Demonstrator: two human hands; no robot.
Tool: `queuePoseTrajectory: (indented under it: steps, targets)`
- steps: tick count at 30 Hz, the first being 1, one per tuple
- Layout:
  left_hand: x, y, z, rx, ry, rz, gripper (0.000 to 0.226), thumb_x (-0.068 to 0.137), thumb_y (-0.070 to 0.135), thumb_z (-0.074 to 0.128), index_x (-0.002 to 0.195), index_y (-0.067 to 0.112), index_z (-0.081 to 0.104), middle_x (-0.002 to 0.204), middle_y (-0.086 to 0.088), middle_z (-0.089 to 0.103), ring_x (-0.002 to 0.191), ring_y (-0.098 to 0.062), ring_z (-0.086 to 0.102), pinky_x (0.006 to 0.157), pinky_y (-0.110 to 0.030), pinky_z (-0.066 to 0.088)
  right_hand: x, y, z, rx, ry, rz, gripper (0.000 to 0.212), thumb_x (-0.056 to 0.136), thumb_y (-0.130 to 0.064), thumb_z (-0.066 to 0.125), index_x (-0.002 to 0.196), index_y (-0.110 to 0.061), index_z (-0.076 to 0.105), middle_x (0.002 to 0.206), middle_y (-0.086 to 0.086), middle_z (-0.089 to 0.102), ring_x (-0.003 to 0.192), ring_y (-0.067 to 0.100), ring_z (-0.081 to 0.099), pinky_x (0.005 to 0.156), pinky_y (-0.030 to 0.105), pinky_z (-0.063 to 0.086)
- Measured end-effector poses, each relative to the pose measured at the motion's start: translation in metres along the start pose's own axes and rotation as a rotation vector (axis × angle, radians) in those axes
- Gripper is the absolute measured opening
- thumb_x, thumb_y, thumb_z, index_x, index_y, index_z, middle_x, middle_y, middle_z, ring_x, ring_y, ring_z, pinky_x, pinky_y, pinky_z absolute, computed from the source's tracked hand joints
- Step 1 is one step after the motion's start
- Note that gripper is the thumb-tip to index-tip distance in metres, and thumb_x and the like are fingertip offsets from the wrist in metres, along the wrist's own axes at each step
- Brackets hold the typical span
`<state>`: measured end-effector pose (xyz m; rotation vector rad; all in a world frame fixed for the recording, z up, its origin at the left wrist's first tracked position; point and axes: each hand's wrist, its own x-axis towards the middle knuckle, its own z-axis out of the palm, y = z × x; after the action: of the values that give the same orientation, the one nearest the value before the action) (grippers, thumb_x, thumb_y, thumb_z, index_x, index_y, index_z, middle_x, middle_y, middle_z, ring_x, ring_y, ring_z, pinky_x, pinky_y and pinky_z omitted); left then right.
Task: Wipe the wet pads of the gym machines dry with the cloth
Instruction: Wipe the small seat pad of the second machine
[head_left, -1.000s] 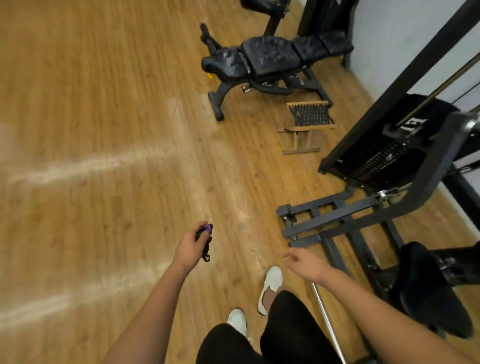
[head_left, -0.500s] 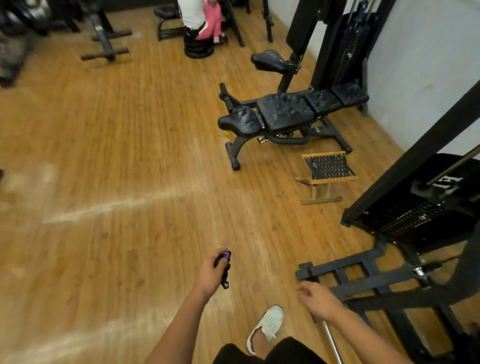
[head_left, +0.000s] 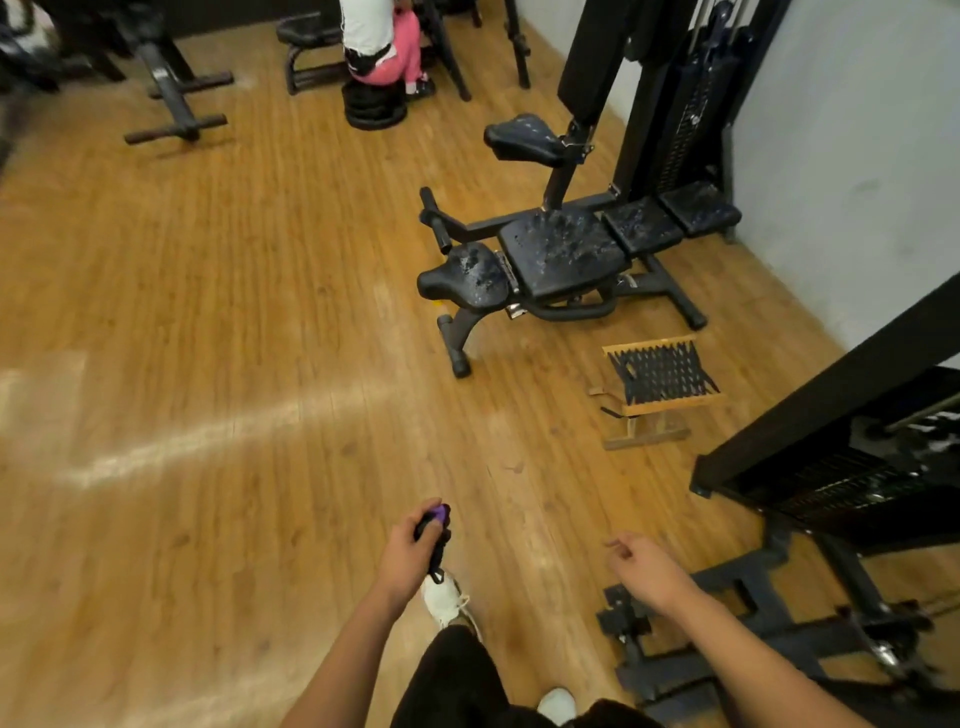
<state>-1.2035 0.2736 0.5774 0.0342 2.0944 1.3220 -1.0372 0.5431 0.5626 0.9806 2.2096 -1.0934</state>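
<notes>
Wooden floor (head_left: 208, 312) ahead now reveals the whole wet black padded bench (head_left: 563, 254), well beyond the left hand (head_left: 410, 551) gripping a small black-purple object (head_left: 435, 522) and the slack, empty right hand (head_left: 644, 569); cloth unseen.

Layout as seen from the head camera. The padded bench (head_left: 563, 252) stood on the floor (head_left: 208, 312) ahead and to the right, its far end meeting the weight-stack tower (head_left: 691, 104) beside the wall (head_left: 857, 156). A raised pad (head_left: 522, 137) sat on a post behind the bench. A low stand (head_left: 657, 382) stood just before the bench, between it and the machine frame (head_left: 831, 395) at far right. In the foreground, the left hand (head_left: 410, 553), with a small device (head_left: 439, 517) in it, and the right hand (head_left: 644, 569) were apart above the floor. A seated person (head_left: 382, 41) was at the far end.
</notes>
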Motion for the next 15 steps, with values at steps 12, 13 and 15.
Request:
queuePoseTrajectory:
  steps: [12,13,15]
  targets:
    - [0.22,0.096,-0.055,0.069,-0.111,0.062,0.029,0.102,0.021,0.05,0.13,0.026,0.055,0.103,-0.004,0.07,0.094,-0.017,0.068,0.076,-0.025,0.052,0.147,-0.128,-0.074,0.043,0.11,0.08,0.031,0.097,-0.025,0.046,0.125,-0.021,0.058,0.102,-0.007,0.06,0.095,0.009,0.057,0.079,0.022,0.043]
    - [0.236,0.104,-0.057,0.071,-0.113,0.064,0.03,0.102,0.02,0.05,0.131,0.023,0.055,0.102,-0.004,0.07,0.092,-0.016,0.068,0.077,-0.025,0.052,0.156,-0.139,-0.082,0.055,0.12,0.084,0.03,0.097,-0.024,0.047,0.125,-0.021,0.058,0.105,-0.006,0.06,0.097,0.01,0.057,0.08,0.022,0.042]
    - [0.262,0.12,-0.06,0.06,-0.125,0.057,0.031,0.102,0.019,0.05,0.132,0.019,0.056,0.1,-0.005,0.071,0.087,-0.013,0.067,0.073,-0.023,0.051,0.174,-0.157,-0.095,0.075,0.131,0.086,0.029,0.097,-0.022,0.047,0.124,-0.021,0.058,0.108,-0.003,0.06,0.099,0.011,0.056,0.081,0.022,0.041]
